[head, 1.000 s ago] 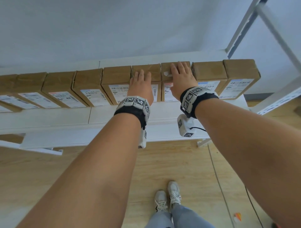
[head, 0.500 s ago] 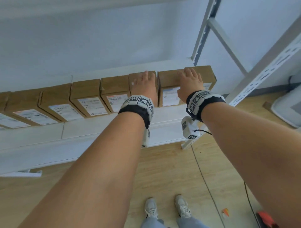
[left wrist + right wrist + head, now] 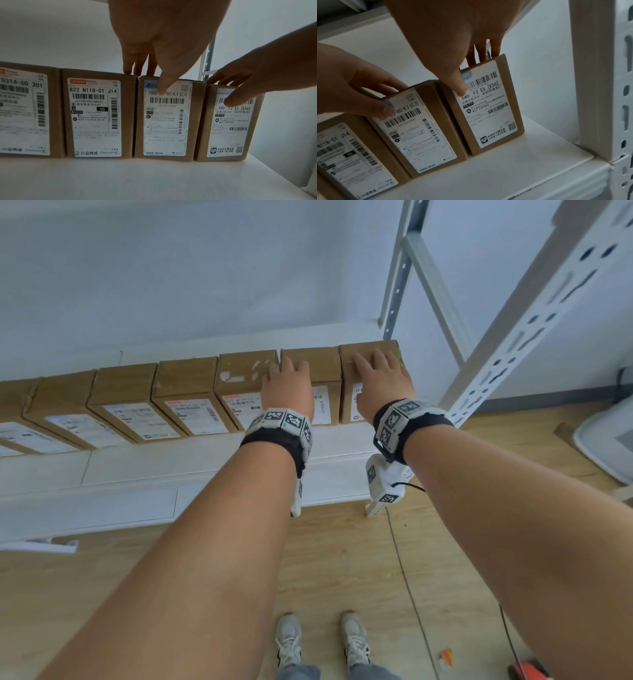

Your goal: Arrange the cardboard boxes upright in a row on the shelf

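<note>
Nearest you, at 6 o'clock in the head view, are your shoes (image 3: 322,642) on the wood floor (image 3: 102,594), w/ both forearms reaching up toward 12. Next out is the white shelf (image 3: 137,470), and on it the cardboard boxes (image 3: 185,395) stand upright in a row, labels facing you, running from 9 o'clock to approx 1 o'clock, each touching its neighbour. Your left hand (image 3: 287,386) lies across the tops of the 2nd-last box (image 3: 167,117) and the one left of it, fingers over the top edge and thumb on the front label, so it's grasping the box top. Your right hand (image 3: 383,378) does the same on the end box (image 3: 489,102), fingers curled behind, thumb pressed on the label. The end box sits near the slotted upright post (image 3: 597,75), not touching it. My read: these are light, stiff cartons w/ smooth taped faces, prob. easy to tip since they're tall and narrow; take them at the top edge, thumb front and fingers behind, and slide, don't lift. Vs half a sec ago, both hands sit on the same last boxes and the row looks unchanged; vs 1 s ago they've moved right along the row, from mid-row boxes to the end pair.
</note>
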Demonstrator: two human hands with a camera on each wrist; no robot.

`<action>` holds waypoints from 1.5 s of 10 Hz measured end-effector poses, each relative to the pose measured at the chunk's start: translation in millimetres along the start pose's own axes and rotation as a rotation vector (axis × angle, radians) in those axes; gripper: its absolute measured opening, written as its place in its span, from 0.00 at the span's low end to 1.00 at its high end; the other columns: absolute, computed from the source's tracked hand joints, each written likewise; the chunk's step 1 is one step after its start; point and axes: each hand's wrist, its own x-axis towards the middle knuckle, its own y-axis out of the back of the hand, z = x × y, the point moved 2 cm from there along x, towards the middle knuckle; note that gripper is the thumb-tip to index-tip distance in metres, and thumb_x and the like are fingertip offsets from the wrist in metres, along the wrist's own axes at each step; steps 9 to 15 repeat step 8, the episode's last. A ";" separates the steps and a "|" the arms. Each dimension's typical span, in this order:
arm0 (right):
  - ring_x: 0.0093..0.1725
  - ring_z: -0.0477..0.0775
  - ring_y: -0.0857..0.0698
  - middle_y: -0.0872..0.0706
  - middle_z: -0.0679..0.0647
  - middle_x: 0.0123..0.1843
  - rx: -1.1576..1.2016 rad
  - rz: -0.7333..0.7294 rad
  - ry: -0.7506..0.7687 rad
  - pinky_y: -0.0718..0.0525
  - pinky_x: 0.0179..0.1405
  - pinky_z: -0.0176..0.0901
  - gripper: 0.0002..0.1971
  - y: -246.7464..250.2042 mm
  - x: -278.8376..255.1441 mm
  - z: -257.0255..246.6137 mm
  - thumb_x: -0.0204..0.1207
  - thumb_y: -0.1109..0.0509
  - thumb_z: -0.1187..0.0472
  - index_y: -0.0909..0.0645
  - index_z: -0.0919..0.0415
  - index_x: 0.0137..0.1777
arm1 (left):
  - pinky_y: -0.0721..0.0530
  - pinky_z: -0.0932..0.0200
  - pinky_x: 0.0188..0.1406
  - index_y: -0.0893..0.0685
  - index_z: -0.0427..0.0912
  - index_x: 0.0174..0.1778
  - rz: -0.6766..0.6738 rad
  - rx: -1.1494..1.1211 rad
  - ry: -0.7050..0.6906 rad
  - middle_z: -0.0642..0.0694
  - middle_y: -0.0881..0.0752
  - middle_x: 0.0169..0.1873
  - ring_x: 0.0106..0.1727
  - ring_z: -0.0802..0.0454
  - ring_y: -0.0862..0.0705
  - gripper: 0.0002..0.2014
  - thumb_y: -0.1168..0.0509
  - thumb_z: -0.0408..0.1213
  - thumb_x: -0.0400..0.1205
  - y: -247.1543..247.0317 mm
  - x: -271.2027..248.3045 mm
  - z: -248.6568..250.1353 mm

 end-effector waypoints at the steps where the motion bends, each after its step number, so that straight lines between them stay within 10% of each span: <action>1: 0.82 0.61 0.41 0.36 0.57 0.81 -0.006 0.060 0.034 0.41 0.80 0.54 0.33 3.0 -1.4 4.4 0.77 0.38 0.61 0.41 0.51 0.83 | 0.30 0.39 0.75 0.34 0.39 0.77 0.009 0.001 0.034 0.35 0.33 0.77 0.80 0.32 0.37 0.29 0.39 0.24 0.78 -4.7 1.0 3.7; 5: 0.81 0.62 0.43 0.40 0.60 0.82 -0.057 0.028 0.058 0.36 0.77 0.54 0.36 5.6 0.7 1.3 0.78 0.36 0.65 0.44 0.53 0.84 | 0.33 0.40 0.78 0.35 0.40 0.80 0.032 -0.037 0.051 0.35 0.34 0.78 0.80 0.34 0.38 0.29 0.42 0.23 0.80 -7.2 5.4 3.9; 7: 0.76 0.64 0.36 0.34 0.62 0.77 -0.011 0.084 0.044 0.38 0.79 0.55 0.32 7.8 -5.1 -4.4 0.75 0.36 0.64 0.38 0.54 0.80 | 0.48 0.41 0.84 0.51 0.43 0.86 -0.049 -0.053 0.010 0.36 0.53 0.84 0.85 0.35 0.52 0.40 0.36 0.29 0.81 -9.0 -1.6 -0.3; 15: 0.78 0.64 0.37 0.36 0.62 0.79 0.004 0.104 0.031 0.39 0.80 0.56 0.32 15.0 -10.0 -9.4 0.75 0.35 0.64 0.38 0.56 0.80 | 0.49 0.41 0.84 0.53 0.44 0.86 -0.054 -0.049 -0.016 0.37 0.55 0.85 0.85 0.35 0.53 0.41 0.36 0.31 0.81 -0.8 -8.3 -1.0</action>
